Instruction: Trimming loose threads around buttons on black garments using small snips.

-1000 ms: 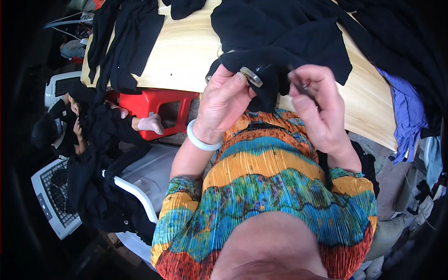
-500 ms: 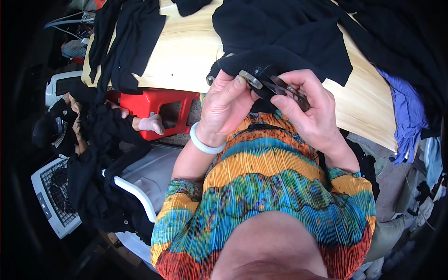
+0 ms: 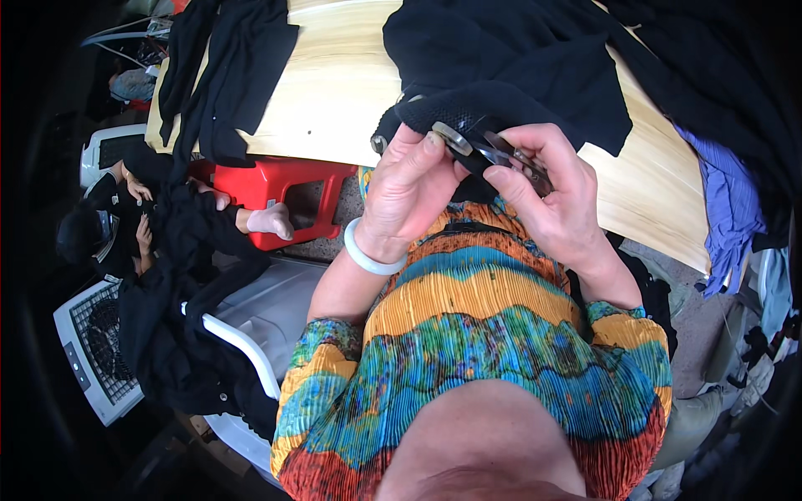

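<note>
A black knitted garment (image 3: 505, 58) lies over the table's near edge, its edge bunched up in front of me. My left hand (image 3: 399, 196) pinches that edge beside a large greyish round button (image 3: 452, 138), the thumb resting against the button. Another button (image 3: 378, 144) shows on the cloth left of the fingers. In my right hand (image 3: 558, 188) is a pair of small dark metal thread snips (image 3: 526, 167), gripped between thumb and fingers. Their blades point left and lie close to the button and the cloth behind it. Whether the tips touch thread is too small to tell.
More black garments (image 3: 242, 75) lie across the wooden table (image 3: 338, 100). A purple striped cloth (image 3: 723, 200) hangs off its right end. At left are a red stool (image 3: 263, 188), a grey-white plastic chair (image 3: 251, 351), and a seated person (image 3: 109, 225) with black cloth in the lap.
My hands hold nearly the same place; the button and the snips' blades have shifted slightly. At left, the other person's hands have moved a little.
</note>
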`<state>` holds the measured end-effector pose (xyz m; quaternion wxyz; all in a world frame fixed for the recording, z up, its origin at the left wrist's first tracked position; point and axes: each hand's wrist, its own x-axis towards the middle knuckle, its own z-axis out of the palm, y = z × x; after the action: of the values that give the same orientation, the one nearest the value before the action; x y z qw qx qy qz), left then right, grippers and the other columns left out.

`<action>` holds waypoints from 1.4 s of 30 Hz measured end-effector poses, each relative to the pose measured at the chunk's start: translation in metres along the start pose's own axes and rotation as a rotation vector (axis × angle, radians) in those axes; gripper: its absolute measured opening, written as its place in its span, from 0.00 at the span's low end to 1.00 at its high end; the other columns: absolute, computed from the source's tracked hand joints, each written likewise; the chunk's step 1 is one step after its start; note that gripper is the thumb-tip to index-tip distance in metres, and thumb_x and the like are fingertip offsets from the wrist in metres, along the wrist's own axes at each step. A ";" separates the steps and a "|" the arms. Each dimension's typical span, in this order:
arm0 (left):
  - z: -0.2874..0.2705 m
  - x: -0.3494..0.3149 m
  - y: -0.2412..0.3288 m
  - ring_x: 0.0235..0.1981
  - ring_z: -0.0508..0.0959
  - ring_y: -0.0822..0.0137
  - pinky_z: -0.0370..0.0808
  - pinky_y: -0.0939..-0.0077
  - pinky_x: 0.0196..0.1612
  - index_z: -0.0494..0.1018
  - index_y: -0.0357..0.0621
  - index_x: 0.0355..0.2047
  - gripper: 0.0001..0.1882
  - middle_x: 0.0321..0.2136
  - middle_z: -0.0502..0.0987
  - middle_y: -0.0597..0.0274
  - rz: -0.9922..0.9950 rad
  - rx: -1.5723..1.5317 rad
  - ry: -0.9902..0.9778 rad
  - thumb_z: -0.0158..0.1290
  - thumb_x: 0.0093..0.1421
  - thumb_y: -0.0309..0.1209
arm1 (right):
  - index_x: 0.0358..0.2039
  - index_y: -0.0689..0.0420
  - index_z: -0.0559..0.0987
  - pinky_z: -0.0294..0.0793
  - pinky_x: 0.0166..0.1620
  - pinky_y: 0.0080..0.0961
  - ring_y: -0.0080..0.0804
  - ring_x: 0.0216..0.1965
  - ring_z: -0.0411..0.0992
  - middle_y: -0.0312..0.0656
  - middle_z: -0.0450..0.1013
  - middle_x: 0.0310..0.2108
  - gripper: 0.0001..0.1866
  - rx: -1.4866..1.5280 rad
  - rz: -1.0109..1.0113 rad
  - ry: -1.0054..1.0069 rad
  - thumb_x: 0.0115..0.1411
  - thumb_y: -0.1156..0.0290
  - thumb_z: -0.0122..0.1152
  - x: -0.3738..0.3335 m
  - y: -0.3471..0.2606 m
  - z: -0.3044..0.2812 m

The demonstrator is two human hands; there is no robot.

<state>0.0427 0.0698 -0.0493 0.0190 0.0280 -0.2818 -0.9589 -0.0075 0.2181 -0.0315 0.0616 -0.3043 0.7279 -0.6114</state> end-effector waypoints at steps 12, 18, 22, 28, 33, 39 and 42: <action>-0.009 0.000 -0.004 0.47 0.68 0.65 0.62 0.67 0.51 0.62 0.46 0.48 0.19 0.44 0.68 0.61 -0.039 0.003 -0.022 0.48 0.56 0.31 | 0.31 0.62 0.70 0.63 0.21 0.14 0.18 0.18 0.64 0.35 0.66 0.18 0.13 -0.014 -0.035 0.035 0.46 0.74 0.62 0.003 0.002 0.001; -0.004 -0.001 -0.004 0.43 0.69 0.69 0.64 0.69 0.47 0.65 0.47 0.46 0.15 0.41 0.70 0.64 -0.069 -0.011 0.037 0.46 0.57 0.27 | 0.31 0.62 0.71 0.62 0.20 0.14 0.18 0.17 0.64 0.35 0.66 0.18 0.12 -0.017 -0.049 0.031 0.46 0.75 0.62 0.005 0.004 0.003; -0.004 0.000 -0.002 0.44 0.68 0.69 0.64 0.68 0.49 0.65 0.48 0.46 0.15 0.41 0.70 0.64 -0.080 -0.022 0.024 0.46 0.57 0.27 | 0.31 0.62 0.71 0.59 0.19 0.11 0.12 0.17 0.61 0.31 0.66 0.17 0.10 0.141 0.007 0.078 0.48 0.76 0.61 0.007 0.009 0.002; -0.009 -0.001 0.004 0.47 0.67 0.66 0.62 0.64 0.51 0.63 0.48 0.48 0.16 0.44 0.69 0.63 -0.143 -0.140 0.059 0.45 0.58 0.27 | 0.39 0.64 0.67 0.67 0.37 0.09 0.16 0.33 0.67 0.36 0.68 0.33 0.15 0.372 0.010 0.235 0.50 0.79 0.58 0.027 0.012 -0.010; -0.003 0.001 0.007 0.48 0.67 0.66 0.64 0.64 0.51 0.61 0.47 0.50 0.18 0.45 0.68 0.63 -0.198 -0.091 0.024 0.44 0.58 0.28 | 0.35 0.61 0.72 0.67 0.28 0.14 0.22 0.26 0.69 0.39 0.69 0.27 0.16 -0.035 -0.300 0.044 0.43 0.84 0.59 0.029 0.007 0.001; -0.005 0.003 0.016 0.44 0.71 0.65 0.70 0.67 0.46 0.59 0.45 0.50 0.16 0.42 0.70 0.61 -0.194 -0.050 0.045 0.38 0.61 0.30 | 0.35 0.60 0.72 0.67 0.35 0.10 0.15 0.31 0.68 0.34 0.71 0.31 0.08 0.077 -0.162 0.370 0.52 0.80 0.55 0.044 0.032 -0.027; -0.003 0.004 0.019 0.41 0.73 0.65 0.72 0.68 0.44 0.60 0.45 0.49 0.15 0.41 0.71 0.61 -0.198 -0.075 0.092 0.37 0.62 0.31 | 0.35 0.61 0.72 0.66 0.38 0.10 0.15 0.33 0.67 0.34 0.70 0.32 0.08 0.061 -0.120 0.455 0.52 0.80 0.55 0.040 0.043 -0.050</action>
<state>0.0392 0.0518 -0.0419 -0.0619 0.0991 -0.2404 -0.9636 -0.0787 0.2424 -0.0479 -0.1315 -0.1993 0.6847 -0.6886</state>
